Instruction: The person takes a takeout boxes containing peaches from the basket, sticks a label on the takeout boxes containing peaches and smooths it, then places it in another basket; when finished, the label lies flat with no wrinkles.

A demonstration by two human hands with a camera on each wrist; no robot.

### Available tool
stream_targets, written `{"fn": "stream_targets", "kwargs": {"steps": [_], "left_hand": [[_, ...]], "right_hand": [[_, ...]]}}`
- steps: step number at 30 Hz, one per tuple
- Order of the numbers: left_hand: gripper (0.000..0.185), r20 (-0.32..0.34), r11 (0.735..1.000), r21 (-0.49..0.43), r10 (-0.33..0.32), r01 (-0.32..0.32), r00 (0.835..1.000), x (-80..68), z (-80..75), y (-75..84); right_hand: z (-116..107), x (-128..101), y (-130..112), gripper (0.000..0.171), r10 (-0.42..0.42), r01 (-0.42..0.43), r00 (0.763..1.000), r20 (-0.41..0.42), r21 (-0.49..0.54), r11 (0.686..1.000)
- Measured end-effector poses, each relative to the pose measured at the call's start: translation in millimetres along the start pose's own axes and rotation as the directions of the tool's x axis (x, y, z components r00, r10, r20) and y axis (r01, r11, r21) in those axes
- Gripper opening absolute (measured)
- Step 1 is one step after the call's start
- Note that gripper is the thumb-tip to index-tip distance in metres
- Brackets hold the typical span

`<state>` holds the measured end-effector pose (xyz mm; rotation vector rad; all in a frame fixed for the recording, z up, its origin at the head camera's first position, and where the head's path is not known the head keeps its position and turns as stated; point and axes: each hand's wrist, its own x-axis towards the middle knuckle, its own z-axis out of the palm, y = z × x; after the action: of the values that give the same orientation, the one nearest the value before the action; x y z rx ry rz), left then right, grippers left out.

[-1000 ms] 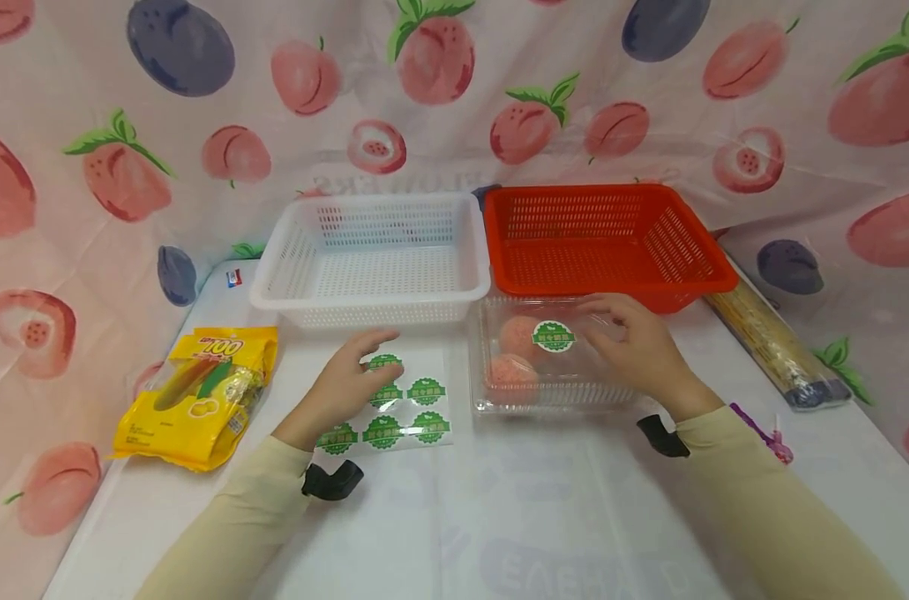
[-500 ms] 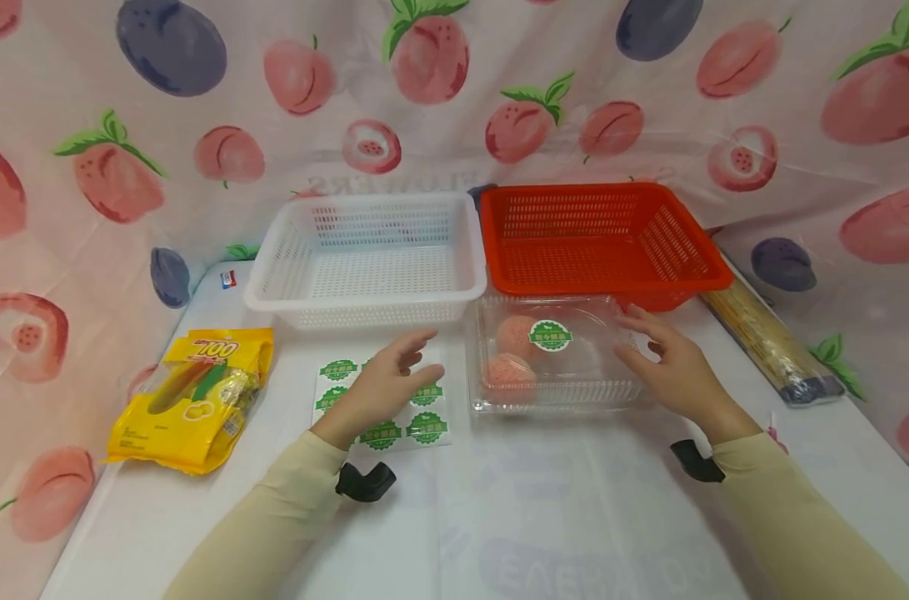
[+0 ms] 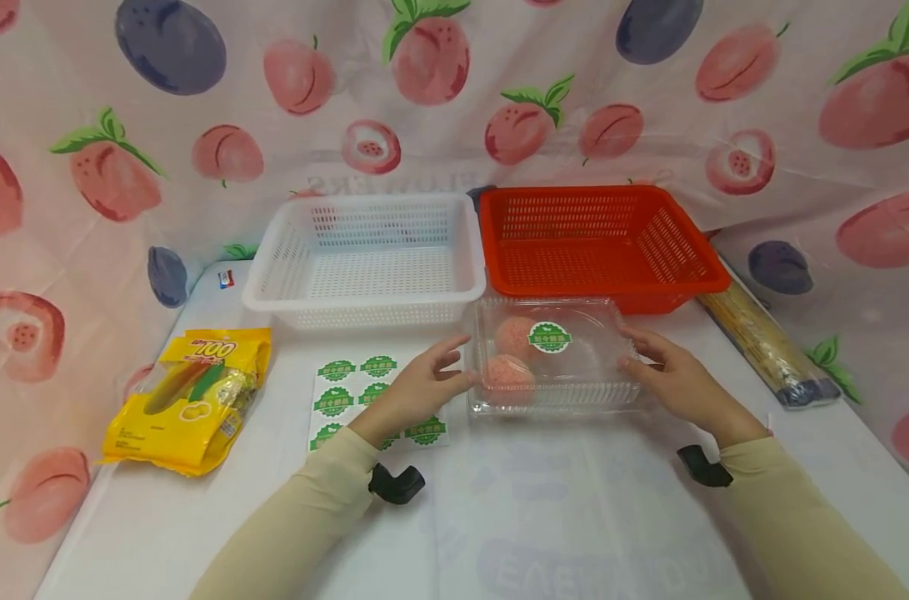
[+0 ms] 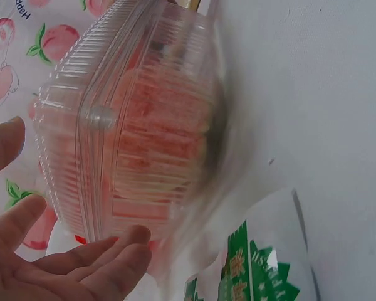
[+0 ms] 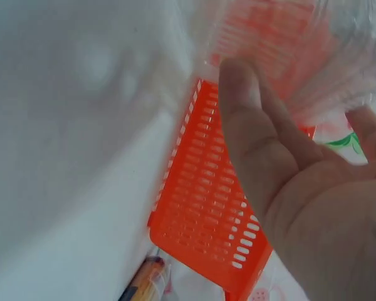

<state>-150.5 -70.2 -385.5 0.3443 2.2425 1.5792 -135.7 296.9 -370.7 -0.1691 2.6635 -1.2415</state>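
Observation:
A clear plastic clamshell box (image 3: 592, 350) lies closed on the table, with pink round items (image 3: 508, 379) inside its left part. On its lid is a green and white round sticker (image 3: 549, 337). My left hand (image 3: 417, 392) is at the box's left side, fingers spread and apart from it in the left wrist view. At the right side is my right hand (image 3: 686, 387), its fingertips against or very near the wall; contact is unclear. Partly under my left forearm lies a sheet of green stickers (image 3: 334, 402).
Behind stand a white basket (image 3: 364, 304) and a red basket (image 3: 604, 287), the red one close behind the box. A yellow snack bag (image 3: 187, 400) lies at left, and a packet of thin sticks (image 3: 769, 342) at right. A small wrapper (image 3: 226, 279) sits at back left.
My left hand has moved right, from over the sticker sheet to the box's left side. My right hand has shifted from the lid to the box's right side. The box stays put.

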Motion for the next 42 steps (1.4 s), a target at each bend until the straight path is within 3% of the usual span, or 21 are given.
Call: {"fn": "stream_targets", "kwargs": {"steps": [5,12,20,27,32,37,42], "left_hand": [[0.065,0.028,1.0,-0.002,0.012,-0.012,1.0,2.2,3.9,0.6],[0.067,0.023,0.998,0.062,0.017,-0.018,1.0,1.2,5.9,2.9],[0.063,0.022,0.997,0.062,0.043,-0.044,0.999,-12.8,10.1,12.1],[0.063,0.019,0.99,0.074,0.121,-0.122,0.992,-19.7,13.8,31.2],[0.063,0.019,0.984,0.083,0.156,-0.157,0.988,-17.8,17.5,50.5],[0.062,0.03,0.978,0.068,0.196,-0.197,0.98,-8.8,18.4,69.2],[0.062,0.033,0.967,0.011,0.254,-0.254,0.967,3.8,22.8,84.0]], "right_hand": [[-5.0,-0.6,-0.6,0.071,0.019,-0.018,0.998,0.056,-0.027,0.999],[-7.9,-3.6,-1.9,0.068,0.016,-0.013,0.998,0.057,-0.056,0.998],[-11.5,-21.0,-10.5,0.066,0.053,-0.048,0.997,0.05,-0.093,0.995],[-26.8,-43.5,-24.8,0.065,0.02,-0.02,1.0,-0.002,-0.141,0.99],[-46.1,-58.1,-31.0,0.067,-0.009,0.011,1.0,0.012,-0.171,0.985],[-63.1,-63.9,-32.4,0.064,-0.077,0.074,0.997,-0.024,-0.126,0.989],[-78.5,-65.0,-34.7,0.061,-0.047,0.041,0.99,-0.131,-0.048,0.998]]}}
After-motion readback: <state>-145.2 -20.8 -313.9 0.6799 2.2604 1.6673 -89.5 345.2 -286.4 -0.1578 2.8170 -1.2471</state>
